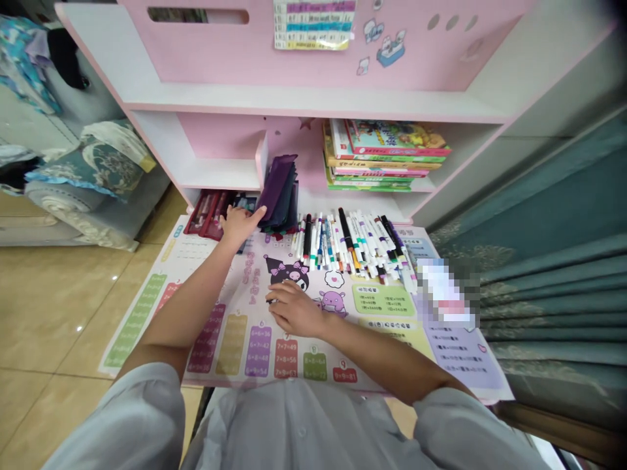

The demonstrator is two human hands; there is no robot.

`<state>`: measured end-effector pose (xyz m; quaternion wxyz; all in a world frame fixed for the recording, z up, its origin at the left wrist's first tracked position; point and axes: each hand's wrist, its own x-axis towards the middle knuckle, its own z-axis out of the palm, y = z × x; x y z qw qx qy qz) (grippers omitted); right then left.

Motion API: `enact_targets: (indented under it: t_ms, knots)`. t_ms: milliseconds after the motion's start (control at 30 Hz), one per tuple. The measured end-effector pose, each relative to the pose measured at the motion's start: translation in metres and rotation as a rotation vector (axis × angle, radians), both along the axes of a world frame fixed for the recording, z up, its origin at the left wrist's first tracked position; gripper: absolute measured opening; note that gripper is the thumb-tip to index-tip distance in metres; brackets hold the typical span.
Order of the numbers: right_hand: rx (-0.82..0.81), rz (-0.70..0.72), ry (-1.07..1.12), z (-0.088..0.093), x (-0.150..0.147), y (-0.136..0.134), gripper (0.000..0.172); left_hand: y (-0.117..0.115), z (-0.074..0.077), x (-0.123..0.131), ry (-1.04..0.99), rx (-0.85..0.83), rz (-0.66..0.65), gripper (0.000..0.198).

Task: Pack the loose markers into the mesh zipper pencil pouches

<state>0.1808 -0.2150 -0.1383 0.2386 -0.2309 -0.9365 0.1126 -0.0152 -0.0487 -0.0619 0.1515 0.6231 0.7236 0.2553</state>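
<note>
Home corner with a tan tiled floor (49, 294), a sofa under flowered blue and cream covers (98, 176) on the left and a teal patterned curtain (548, 261) on the right. In between, a pink and white child's worktop (313, 201) with a shelf unit rising behind it and a striped paper chart (313, 23) stuck to the pink back panel.

Spread over the worktop, a large printed mat with coloured multiplication tables and cartoon figures (255, 346). Along its far edge, a long row of white-barrelled marker pens with coloured caps (357, 245), lying side by side. On the low shelf above them, a flat stack of colourful picture books (382, 156).

Left hand (240, 225): stretched forward to the back left of the worktop, fingers nearly straight, tips and thumb against the lower edge of a cluster of dark purple flat pouches (279, 189). Not curled round anything, as far as can be seen. Pouches standing on end and leaning against the pink shelf divider, possibly fabric, hard to tell at this distance. Just left of that hand, dark red long cases (208, 212) tucked under the shelf.

Right hand (294, 308): palm down on the mat near the middle, fingers loosely spread over the black cartoon figure, holding nothing, well apart from the pens.

Near the right end of the pens, a blurred patch (448, 294), contents unreadable
</note>
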Motion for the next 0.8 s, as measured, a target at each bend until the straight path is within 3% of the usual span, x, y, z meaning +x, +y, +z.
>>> enact_targets:
  t_ms: [200,367,567,800]
  knots:
    - [-0.015,0.018,-0.021,0.000,-0.002,-0.001,0.012,-0.001,-0.006,-0.002,-0.058,0.096,0.094,0.033]
    - [0.040,-0.011,0.051,0.002,0.001,-0.001,0.013,-0.015,0.008,-0.004,-0.136,0.293,0.111,0.016]
    - [0.080,-0.092,0.122,0.019,0.009,0.007,0.012,-0.064,0.030,-0.009,-0.056,0.434,0.027,0.014]
    - [0.232,-0.159,0.313,0.066,0.027,-0.004,0.011,-0.127,0.018,-0.018,0.094,0.453,-0.185,0.024]
